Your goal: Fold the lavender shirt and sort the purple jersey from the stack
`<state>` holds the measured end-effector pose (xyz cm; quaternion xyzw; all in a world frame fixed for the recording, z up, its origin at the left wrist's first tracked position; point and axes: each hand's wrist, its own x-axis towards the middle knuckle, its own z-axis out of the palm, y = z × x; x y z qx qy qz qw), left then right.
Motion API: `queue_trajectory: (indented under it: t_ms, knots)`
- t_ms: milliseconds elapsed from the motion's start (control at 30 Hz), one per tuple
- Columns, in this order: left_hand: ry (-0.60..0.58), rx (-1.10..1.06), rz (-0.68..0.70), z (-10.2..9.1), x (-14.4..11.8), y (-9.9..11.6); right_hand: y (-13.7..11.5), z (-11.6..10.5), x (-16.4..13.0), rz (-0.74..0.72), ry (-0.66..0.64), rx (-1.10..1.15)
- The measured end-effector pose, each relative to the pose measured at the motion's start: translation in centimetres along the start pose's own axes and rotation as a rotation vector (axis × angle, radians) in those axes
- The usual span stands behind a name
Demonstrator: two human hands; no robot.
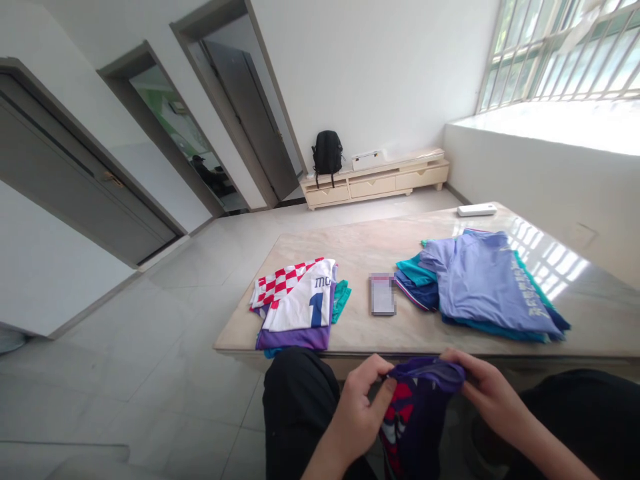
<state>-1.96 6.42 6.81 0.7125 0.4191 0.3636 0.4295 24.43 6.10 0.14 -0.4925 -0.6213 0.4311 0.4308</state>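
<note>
Between my knees, just below the table's front edge, a dark purple jersey [425, 417] with red and white patches hangs from both hands. My left hand [367, 397] pinches one side of its upper opening. The opposite side is gripped by my right hand [483, 383], so the rim is spread between them. The lower part of the jersey drops out of view. Beyond my left hand lies a stack of folded jerseys topped by a white one with red checks [300, 297]. A larger pile with a lavender shirt [480, 280] on top lies beyond my right hand.
Both piles lie on a glossy marble-look table [350, 247]. A small blurred-out rectangular object [383, 295] sits between them. At the far right corner is a white oblong device [476, 210]. A low cabinet [373, 187] with a black backpack [327, 153] stands along the wall.
</note>
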Motion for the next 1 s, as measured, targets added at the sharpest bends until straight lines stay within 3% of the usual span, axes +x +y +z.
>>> queue_trajectory:
  t_ms: [100,200,300,500,667,767,900,1000]
  knots:
    - [0.151,0.074,0.033,0.9,0.0,-0.8,-0.5,-0.2,-1.9,-0.068,0.195,-0.184]
    - [0.264,0.109,0.032,2.0,0.0,-1.2,-1.0,-0.4,-3.1,-0.119,0.227,-0.291]
    - [0.323,0.147,0.049,2.9,-0.1,-1.3,-2.1,-0.7,-3.4,-0.101,0.204,-0.292]
    - [0.384,0.329,0.249,3.1,-0.7,-1.9,-5.6,-1.1,-3.1,0.059,0.078,-0.133]
    - [0.349,0.402,0.36,2.8,-1.2,-1.8,-6.9,-1.8,-2.9,-0.033,-0.009,-0.17]
    - [0.372,0.389,0.348,2.2,-1.4,-1.2,-7.1,-2.2,-3.7,-0.022,-0.065,-0.169]
    - [0.407,0.334,0.228,0.4,-1.9,0.8,-7.6,-2.5,-6.0,0.053,-0.15,-0.094]
    - [0.411,0.302,0.228,-0.8,-2.4,2.6,-8.9,-2.3,-7.2,0.232,-0.187,0.121]
